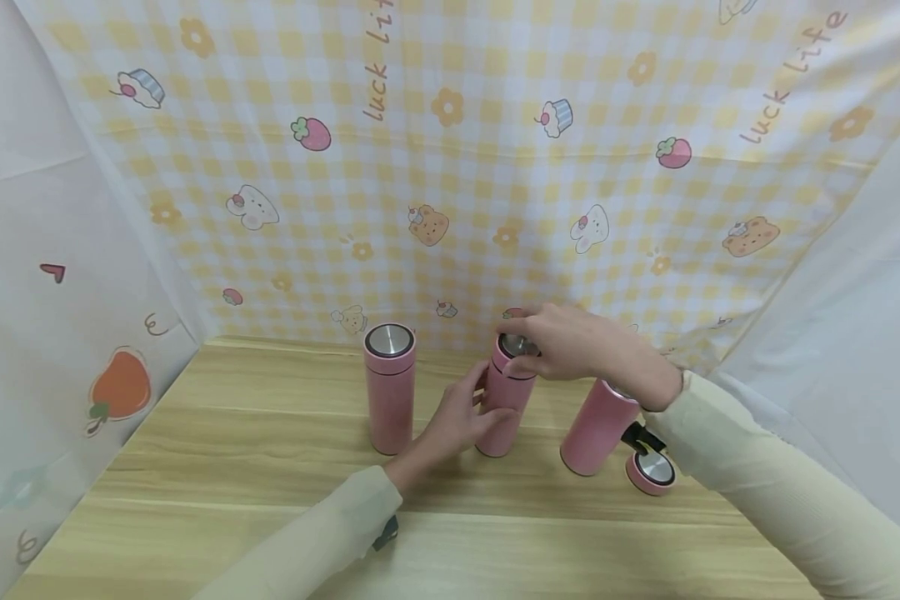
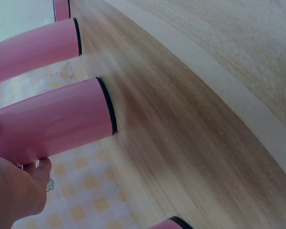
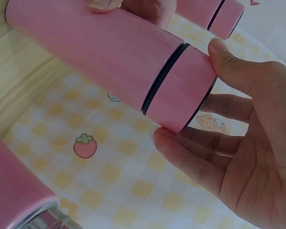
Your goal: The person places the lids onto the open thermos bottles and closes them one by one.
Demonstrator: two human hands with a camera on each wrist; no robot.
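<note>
A pink thermos flask (image 1: 501, 417) with a silver-topped lid (image 3: 183, 88) stands upright in the middle of the table. My left hand (image 1: 456, 417) grips its body from the left, thumb in front and fingers behind. At the top, my right hand (image 1: 577, 343) holds the lid between thumb and fingers. In the right wrist view a black ring shows between lid and body. To the right stands a second pink flask (image 1: 596, 429) without its lid, its mouth partly hidden behind my right wrist. A loose pink lid (image 1: 652, 472) lies beside that flask, silver face up.
A third pink flask (image 1: 391, 400) with its lid on stands left of my left hand. The wooden table (image 1: 270, 425) ends at a yellow checked cloth (image 1: 450, 167) behind the flasks. White cloth walls (image 1: 60, 275) flank both sides.
</note>
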